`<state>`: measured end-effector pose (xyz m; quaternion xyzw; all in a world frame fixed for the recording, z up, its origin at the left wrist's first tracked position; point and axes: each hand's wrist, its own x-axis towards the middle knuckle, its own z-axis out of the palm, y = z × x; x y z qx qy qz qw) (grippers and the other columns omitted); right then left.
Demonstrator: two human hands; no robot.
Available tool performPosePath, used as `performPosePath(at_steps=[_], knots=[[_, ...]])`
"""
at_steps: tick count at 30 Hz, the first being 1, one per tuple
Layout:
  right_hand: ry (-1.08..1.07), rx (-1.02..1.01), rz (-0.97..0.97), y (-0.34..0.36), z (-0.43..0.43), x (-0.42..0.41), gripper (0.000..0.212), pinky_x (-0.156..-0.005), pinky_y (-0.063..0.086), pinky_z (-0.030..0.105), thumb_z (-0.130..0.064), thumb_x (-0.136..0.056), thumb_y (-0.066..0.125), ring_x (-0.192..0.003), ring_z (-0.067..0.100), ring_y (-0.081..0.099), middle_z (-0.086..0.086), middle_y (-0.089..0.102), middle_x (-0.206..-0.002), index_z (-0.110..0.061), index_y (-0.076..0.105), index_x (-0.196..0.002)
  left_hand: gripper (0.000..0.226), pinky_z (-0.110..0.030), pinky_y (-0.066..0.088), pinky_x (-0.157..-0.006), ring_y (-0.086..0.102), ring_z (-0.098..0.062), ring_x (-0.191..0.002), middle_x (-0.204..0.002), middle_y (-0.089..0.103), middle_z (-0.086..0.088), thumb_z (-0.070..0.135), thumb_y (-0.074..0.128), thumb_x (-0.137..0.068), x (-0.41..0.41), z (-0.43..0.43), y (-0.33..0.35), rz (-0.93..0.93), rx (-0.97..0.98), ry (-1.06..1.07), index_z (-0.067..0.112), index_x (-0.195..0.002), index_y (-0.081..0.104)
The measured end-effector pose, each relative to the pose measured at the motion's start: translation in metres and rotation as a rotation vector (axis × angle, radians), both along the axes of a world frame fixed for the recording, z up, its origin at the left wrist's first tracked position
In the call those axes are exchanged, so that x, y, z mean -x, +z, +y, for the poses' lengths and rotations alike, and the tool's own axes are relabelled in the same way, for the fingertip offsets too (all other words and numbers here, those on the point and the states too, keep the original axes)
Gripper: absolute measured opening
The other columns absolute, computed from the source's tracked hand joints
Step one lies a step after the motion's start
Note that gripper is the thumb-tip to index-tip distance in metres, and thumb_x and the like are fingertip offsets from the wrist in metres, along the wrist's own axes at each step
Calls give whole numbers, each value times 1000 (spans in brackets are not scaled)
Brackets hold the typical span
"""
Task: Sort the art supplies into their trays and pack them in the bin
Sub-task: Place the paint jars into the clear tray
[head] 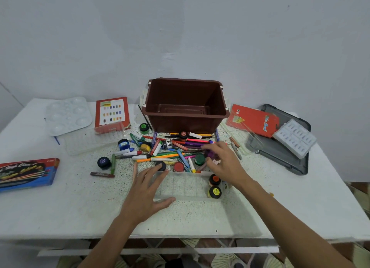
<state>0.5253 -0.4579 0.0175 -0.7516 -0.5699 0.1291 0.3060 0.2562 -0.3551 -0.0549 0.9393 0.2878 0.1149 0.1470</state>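
Note:
A clear plastic tray (186, 187) lies in front of me and holds two paint pots, one orange-lidded (214, 180) and one yellow-lidded (214, 192). My left hand (148, 189) rests flat on the tray's left end, fingers straight and thumb along its near edge. Just beyond the tray, my right hand (222, 163) reaches into the pile of crayons, pens and paint pots (170, 149). Its fingers and thumb pinch a small purple paint pot (210, 154), which is partly hidden. The empty brown bin (186, 105) stands behind the pile.
Another clear tray (94, 141), a white palette (68, 115) and a red colour box (112, 112) lie at the left. A pencil tin (26, 172) sits near the left edge. At the right are a red pencil box (252, 119), a grey lid (280, 153) and a white moulded tray (294, 139).

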Motion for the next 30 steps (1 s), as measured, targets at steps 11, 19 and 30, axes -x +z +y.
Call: performPosePath(at_steps=[11, 19, 30], knots=[[81, -29, -123, -31, -41, 31, 18, -75, 43, 27, -25, -86, 71, -88, 16, 50, -7, 61, -97, -22, 60, -99, 84, -32, -14, -121, 39, -27, -138, -153, 37, -1, 76, 53, -83, 0, 0, -3, 23, -11, 7, 24, -148, 43], [70, -100, -290, -54, -44, 34, 12, -99, 42, 33, -21, -85, 73, -90, 16, 53, -7, 64, -99, -19, 64, -93, 83, -33, -11, -121, 41, -28, -136, -152, 39, -2, 74, 56, -82, 0, 0, -2, 5, -2, 0, 23, -146, 46], [-1, -73, -168, -36, -25, 31, 15, -76, 45, 31, -28, -93, 54, -88, 16, 52, -4, 60, -96, -17, 62, -97, 82, -32, -11, -121, 41, -27, -136, -152, 38, -1, 74, 57, -83, 1, 0, -1, 2, -5, 3, 23, -146, 46]])
